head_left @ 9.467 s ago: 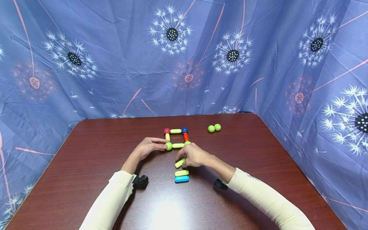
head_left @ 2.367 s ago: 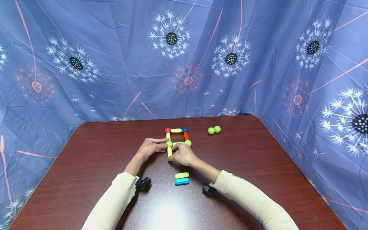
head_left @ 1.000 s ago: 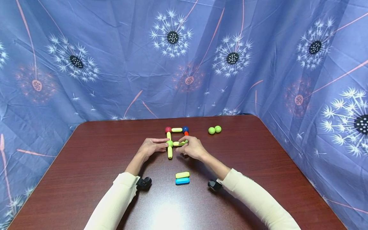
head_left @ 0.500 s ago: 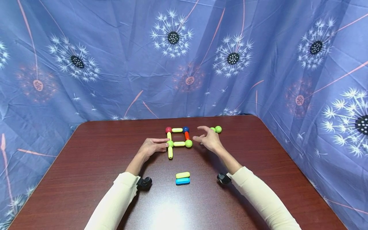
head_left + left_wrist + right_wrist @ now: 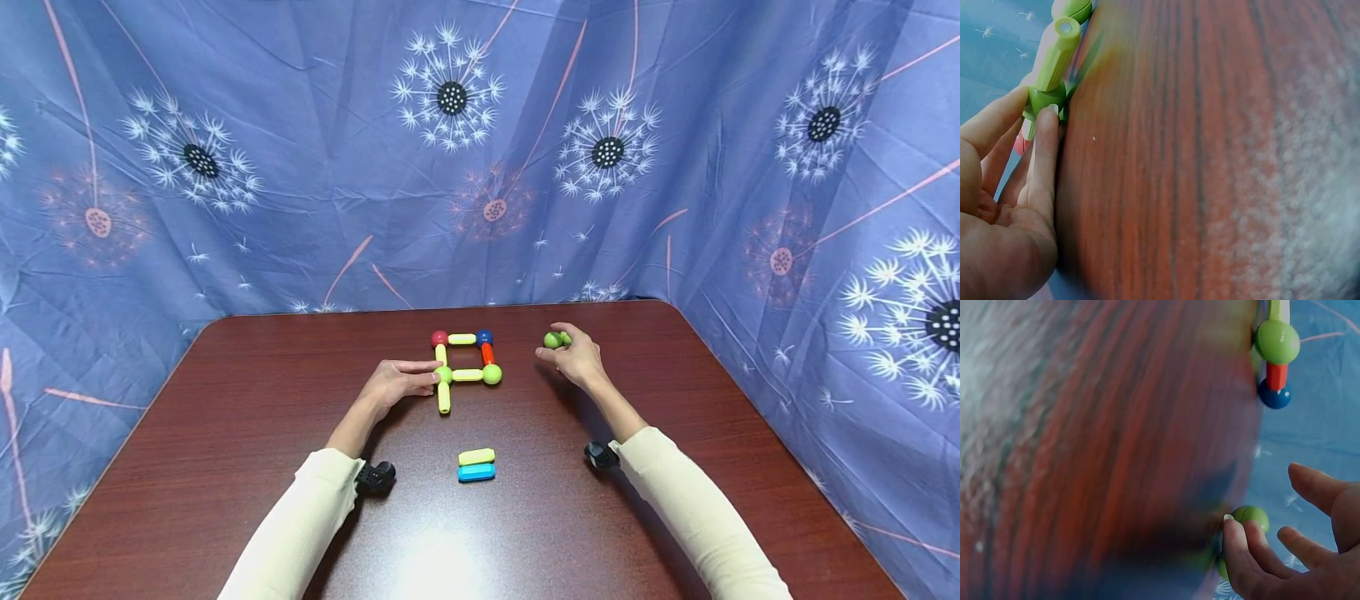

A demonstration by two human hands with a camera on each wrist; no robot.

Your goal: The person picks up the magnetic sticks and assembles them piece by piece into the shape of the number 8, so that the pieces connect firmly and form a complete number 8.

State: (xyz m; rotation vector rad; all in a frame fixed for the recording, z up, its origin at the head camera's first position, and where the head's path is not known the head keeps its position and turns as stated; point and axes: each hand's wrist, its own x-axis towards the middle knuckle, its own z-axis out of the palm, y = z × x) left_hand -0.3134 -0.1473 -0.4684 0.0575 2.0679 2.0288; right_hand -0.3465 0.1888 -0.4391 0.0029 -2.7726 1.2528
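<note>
Shifted rightward since the earlier frame, the right grip point(image 5: 573, 358) now stands by the left loose green ball point(image 5: 552, 340) and the right loose green ball point(image 5: 566, 337), near the far side of the desk point(image 5: 262, 417). Its fingers are spread wide about the pair, holding nothing; whether a fingertip touches either ball, I cannot tell. Both balls look like smooth, stiff plastic, probably light for their size, hard to break but slippery and quick to roll, so a pinch across the widest part, from opposite sides, should suit them best. They sit side by side and may cling together if magnetic, so one may drag its neighbour along. To their left lies a flat square of rods and balls, with the blue ball point(image 5: 484, 337) and red rod point(image 5: 488, 354) on its nearest side. There the left grip is narrow, its fingertips pinching the near-left green ball point(image 5: 444, 375), from which a yellow rod point(image 5: 445, 398) juts toward the person. That rod's grey end disc point(image 5: 1066, 26) hints at a magnet; such joints likely pivot under a sideways nudge, so steadying at the ball makes sense.
</note>
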